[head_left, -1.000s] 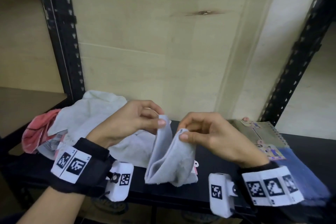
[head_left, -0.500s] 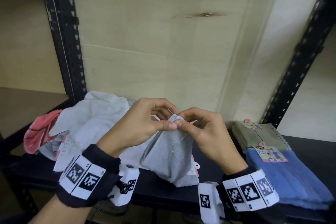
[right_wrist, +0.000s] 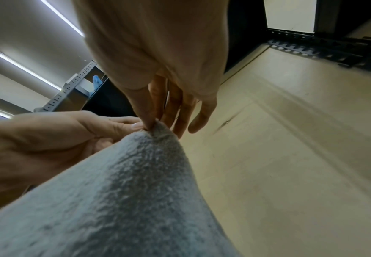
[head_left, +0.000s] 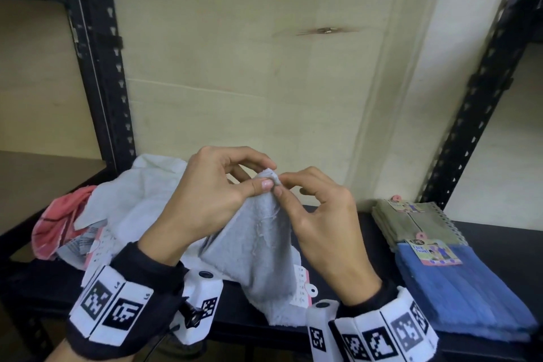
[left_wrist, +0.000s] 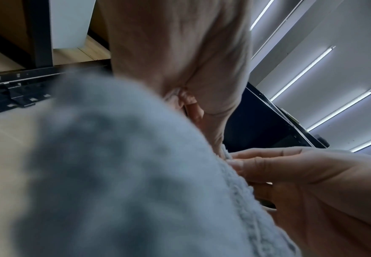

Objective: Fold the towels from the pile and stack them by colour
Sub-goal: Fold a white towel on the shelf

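Head view alone shows blue towel (head_left: 467,288) beside hands.

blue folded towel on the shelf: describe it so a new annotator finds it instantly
Start at the black shelf and go to its right end, past both hands. Two folded towels lie there; the blue towel is the nearer one, in front of the olive-green towel. It alone is blue, with a paper label on its far edge.
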